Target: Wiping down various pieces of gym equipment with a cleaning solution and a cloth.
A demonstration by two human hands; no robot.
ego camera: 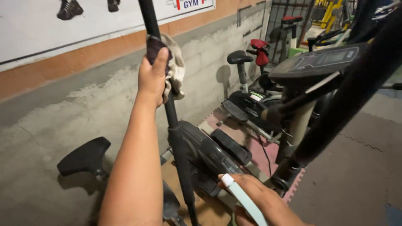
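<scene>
My left hand [153, 75] is raised and wrapped around a tall black handle bar [172, 121] of an exercise machine, with a dirty grey cloth [176, 69] pressed between palm and bar. Low at the bottom of the view, my right hand [261, 203] holds a white and pale green spray bottle [243, 199] with its nozzle pointing up and left. The machine's black body and foot pedal [230, 146] lie below the bar.
A black console [318, 62] and thick dark bar [356, 92] rise on the right. A black saddle [86, 157] sits at lower left. More exercise bikes [251, 100] stand behind along the grey concrete wall [63, 121]. Foam mats [356, 167] cover the floor.
</scene>
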